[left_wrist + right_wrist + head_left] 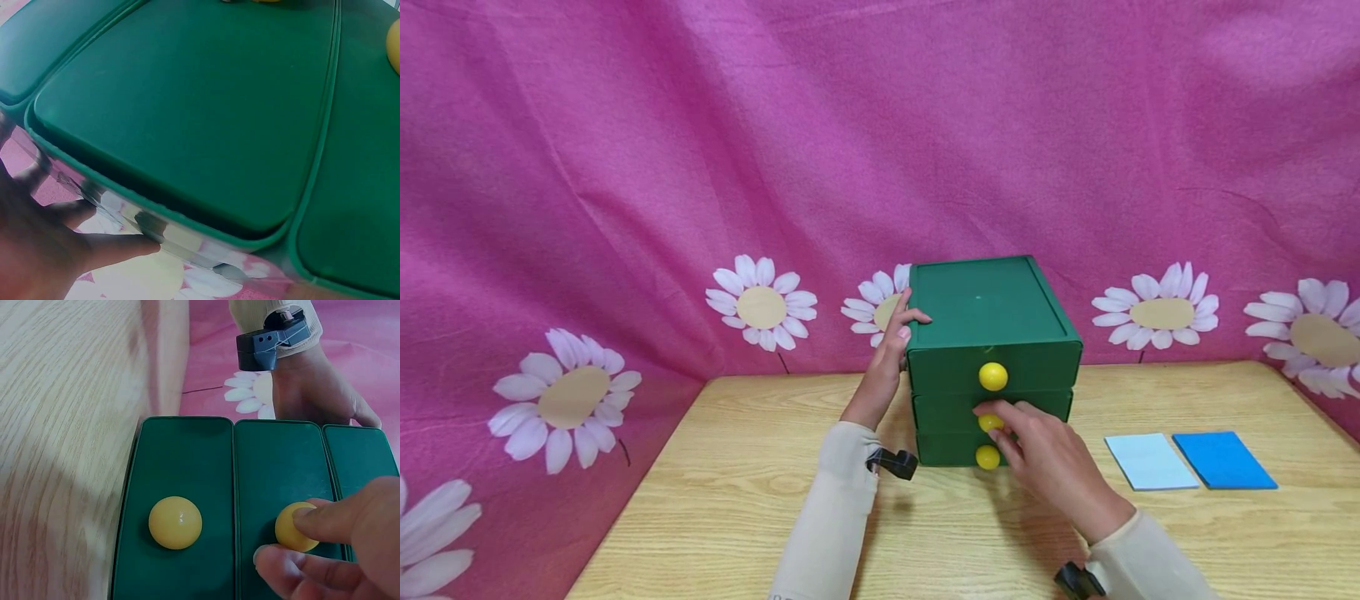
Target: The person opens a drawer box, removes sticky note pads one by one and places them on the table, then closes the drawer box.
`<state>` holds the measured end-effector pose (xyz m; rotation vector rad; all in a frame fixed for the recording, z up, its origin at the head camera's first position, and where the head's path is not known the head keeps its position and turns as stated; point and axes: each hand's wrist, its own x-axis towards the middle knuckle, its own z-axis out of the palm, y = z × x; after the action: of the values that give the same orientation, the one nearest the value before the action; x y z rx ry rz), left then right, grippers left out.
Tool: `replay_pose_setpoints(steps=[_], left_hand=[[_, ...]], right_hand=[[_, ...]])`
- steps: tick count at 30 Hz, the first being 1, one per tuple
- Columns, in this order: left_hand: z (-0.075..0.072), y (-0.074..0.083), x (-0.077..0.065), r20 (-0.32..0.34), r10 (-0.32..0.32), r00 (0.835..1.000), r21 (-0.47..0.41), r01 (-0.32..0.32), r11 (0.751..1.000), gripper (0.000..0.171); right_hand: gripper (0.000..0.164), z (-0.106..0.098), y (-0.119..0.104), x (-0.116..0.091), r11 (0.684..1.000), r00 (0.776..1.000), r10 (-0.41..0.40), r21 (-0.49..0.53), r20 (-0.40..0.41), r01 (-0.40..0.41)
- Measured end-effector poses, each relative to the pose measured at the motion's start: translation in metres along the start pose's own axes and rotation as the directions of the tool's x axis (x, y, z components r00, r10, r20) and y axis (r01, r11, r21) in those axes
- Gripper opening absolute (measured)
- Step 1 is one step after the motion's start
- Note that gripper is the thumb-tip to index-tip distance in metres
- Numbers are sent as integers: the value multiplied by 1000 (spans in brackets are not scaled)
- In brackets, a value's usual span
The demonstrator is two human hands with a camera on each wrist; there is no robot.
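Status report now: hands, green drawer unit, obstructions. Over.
Right hand pinching middle yellow knob. Left hand at left side of green drawer unit. Unit not plainly open. Light blue square, darker blue square off right, not blocking.

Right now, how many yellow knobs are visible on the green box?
3, on the green box: the top knob, the middle knob, pinched by the right hand, and the bottom knob.

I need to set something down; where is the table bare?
Bare table lies between the left sleeve and the table's left edge, and behind the pale square and blue square, up to the pink cloth. Crowded: before the green drawer unit, where the right hand holds the middle knob.
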<state>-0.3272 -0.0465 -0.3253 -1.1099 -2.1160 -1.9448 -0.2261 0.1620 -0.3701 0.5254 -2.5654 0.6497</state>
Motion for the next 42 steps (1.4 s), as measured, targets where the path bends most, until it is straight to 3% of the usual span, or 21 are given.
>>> replay_pose_setpoints(steps=[11,22,33,38,42], left_hand=[[0,1,-1,-6,-5,1000,-2,5,1000,39],[0,-2,-1,-10,-7,1000,6,7,1000,37],[0,-2,0,-11,-5,1000,16,6,1000,37],[0,-2,-1,-3,-8,1000,20,8,1000,38],[0,-2,0,-6,-7,1000,15,7,1000,38]], right_hand=[[26,3,1,-1,1000,998,-17,-16,-58,16],[26,2,1,-2,1000,998,-1,-14,-67,0],[32,-2,0,-4,996,995,88,24,-51,-87],[26,-3,0,-4,992,991,121,-10,-58,-122],[19,-4,0,-4,985,985,172,-16,-4,-172]])
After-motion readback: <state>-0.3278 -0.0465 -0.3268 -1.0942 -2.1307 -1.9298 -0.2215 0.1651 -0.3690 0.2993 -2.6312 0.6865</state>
